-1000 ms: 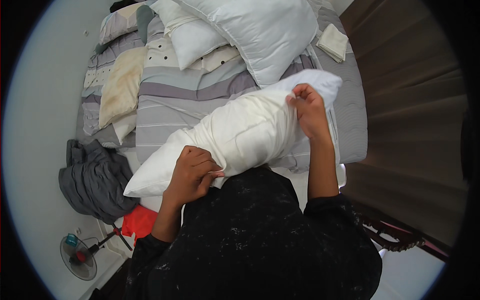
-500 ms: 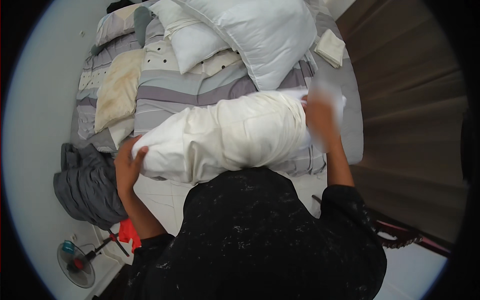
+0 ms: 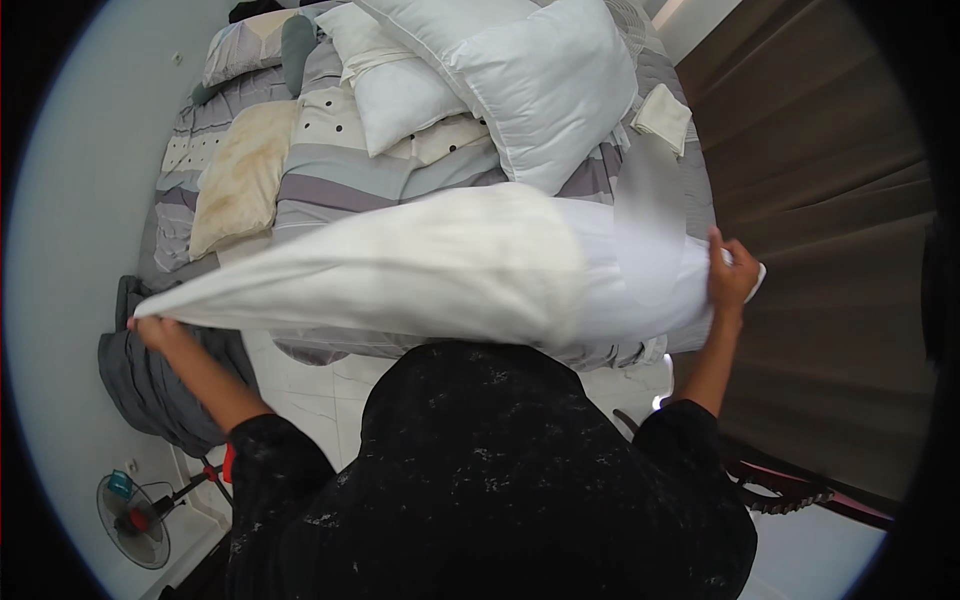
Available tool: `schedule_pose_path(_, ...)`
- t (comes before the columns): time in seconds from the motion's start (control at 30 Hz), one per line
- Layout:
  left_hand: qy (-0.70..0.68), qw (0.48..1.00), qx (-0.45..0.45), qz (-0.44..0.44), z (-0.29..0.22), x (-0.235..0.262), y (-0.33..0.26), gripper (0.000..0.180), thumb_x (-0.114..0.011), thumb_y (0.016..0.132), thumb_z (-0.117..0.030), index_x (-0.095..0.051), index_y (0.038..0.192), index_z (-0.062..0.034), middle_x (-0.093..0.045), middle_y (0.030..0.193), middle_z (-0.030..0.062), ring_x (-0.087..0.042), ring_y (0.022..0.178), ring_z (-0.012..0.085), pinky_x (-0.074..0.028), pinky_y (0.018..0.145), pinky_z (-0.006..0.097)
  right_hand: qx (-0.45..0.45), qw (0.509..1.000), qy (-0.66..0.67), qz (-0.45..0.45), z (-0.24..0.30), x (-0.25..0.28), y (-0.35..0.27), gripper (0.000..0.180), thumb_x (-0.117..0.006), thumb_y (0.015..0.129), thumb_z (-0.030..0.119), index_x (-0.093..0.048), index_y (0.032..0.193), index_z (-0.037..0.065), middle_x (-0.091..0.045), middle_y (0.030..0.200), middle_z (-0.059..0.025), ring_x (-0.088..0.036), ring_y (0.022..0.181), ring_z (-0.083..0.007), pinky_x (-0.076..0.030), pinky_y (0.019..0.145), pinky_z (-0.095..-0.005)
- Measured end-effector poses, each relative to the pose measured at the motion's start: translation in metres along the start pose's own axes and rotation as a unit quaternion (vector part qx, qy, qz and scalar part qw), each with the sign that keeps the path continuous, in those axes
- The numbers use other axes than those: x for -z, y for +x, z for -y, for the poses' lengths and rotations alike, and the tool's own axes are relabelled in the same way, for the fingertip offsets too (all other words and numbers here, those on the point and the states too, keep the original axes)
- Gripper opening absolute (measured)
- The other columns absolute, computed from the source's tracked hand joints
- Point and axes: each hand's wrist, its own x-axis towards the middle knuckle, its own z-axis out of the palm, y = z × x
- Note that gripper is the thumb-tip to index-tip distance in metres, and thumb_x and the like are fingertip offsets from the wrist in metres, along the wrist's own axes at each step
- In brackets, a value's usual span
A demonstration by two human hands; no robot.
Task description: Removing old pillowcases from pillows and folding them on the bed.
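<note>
A cream pillowcase point(image 3: 420, 265) is stretched sideways in front of me, partly over a white pillow point(image 3: 640, 275) whose bare end sticks out at the right. My left hand point(image 3: 155, 328) is closed on the pillowcase's pointed corner at the far left. At the other end, my right hand point(image 3: 733, 268) grips the pillow's bare end. The case's mouth lies around the pillow's middle and is smeared by motion. Part of the pillow is hidden inside the case.
Beyond lies a bed point(image 3: 335, 190) with a striped grey cover. On it are large white pillows point(image 3: 550, 85), a stained cream pillow point(image 3: 240, 180) and folded cream cloth point(image 3: 663, 118). Dark grey fabric point(image 3: 165, 380) and a fan point(image 3: 135, 520) stand left; brown curtains point(image 3: 820, 230) hang right.
My left hand has moved left, drawing the pillowcase corner out to a point. My right hand has shifted right and down with the pillow's end, and more bare pillow shows.
</note>
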Motion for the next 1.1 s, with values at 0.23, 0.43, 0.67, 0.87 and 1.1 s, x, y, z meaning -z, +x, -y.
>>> schedule_pose_path(0.23, 0.241, 0.966, -0.081, 0.045, 0.01, -0.014, 0.061, 0.029, -0.056, 0.088, -0.021, -0.055, 0.111, -0.0034, -0.061, 0.097, 0.0109, -0.061, 0.083, 0.0229, -0.051, 0.074, 0.037, -0.025, 0.994, -0.106, -0.005, -0.06, 0.018, -0.007, 0.042, -0.064, 0.081, 0.037, -0.055, 0.061, 0.001, -0.051, 0.054, -0.0165, -0.041, 0.045, -0.0249, -0.037, 0.048, -0.0354)
schedule_pose_path(0.43, 0.385, 0.856, -0.256, 0.23, 0.048, -0.092, -0.098, 0.033, -0.061, 0.085, -0.016, -0.055, 0.115, -0.0032, -0.061, 0.105, 0.0103, -0.058, 0.094, 0.0177, -0.046, 0.081, 0.029, 0.069, 0.972, -0.151, 0.166, 0.001, -0.017, -0.038, 0.022, -0.065, 0.079, 0.024, -0.054, 0.076, 0.005, -0.055, 0.077, -0.0115, -0.052, 0.075, -0.0314, -0.039, 0.067, -0.041)
schedule_pose_path(0.67, 0.215, 0.788, 0.107, 0.567, 0.103, -0.115, -0.366, 0.047, -0.044, 0.096, -0.035, -0.061, 0.074, 0.0031, -0.062, 0.077, 0.0082, -0.056, 0.078, 0.0147, -0.042, 0.08, 0.027, 0.192, 0.931, 0.026, 0.31, 0.13, -0.052, -0.13, 0.052, -0.064, 0.076, 0.044, -0.053, 0.113, 0.008, -0.051, 0.117, -0.0122, -0.041, 0.119, -0.0323, -0.02, 0.103, -0.0492)
schedule_pose_path(0.87, 0.363, 0.827, -0.185, 0.387, 0.09, -0.128, -0.337, 0.058, -0.046, 0.094, -0.04, -0.041, 0.05, -0.002, -0.037, 0.043, -0.0006, -0.031, 0.043, 0.0072, -0.024, 0.04, 0.029, 0.23, 0.933, 0.074, 0.266, 0.112, -0.077, -0.114, 0.024, -0.064, 0.077, 0.032, -0.061, 0.084, 0.009, -0.055, 0.071, -0.0008, -0.048, 0.067, -0.0198, -0.03, 0.065, -0.0351)
schedule_pose_path(1.1, 0.499, 0.825, -0.255, 0.07, 0.073, -0.098, -0.216, 0.074, -0.041, 0.088, -0.06, -0.044, 0.047, 0.0013, -0.04, 0.042, 0.0051, -0.034, 0.044, 0.0145, -0.03, 0.045, 0.036, 0.142, 0.98, 0.002, 0.142, -0.004, -0.058, -0.076, 0.012, -0.057, 0.075, 0.002, -0.059, 0.086, 0.002, -0.058, 0.075, -0.0141, -0.053, 0.064, -0.0346, -0.042, 0.057, -0.0412)
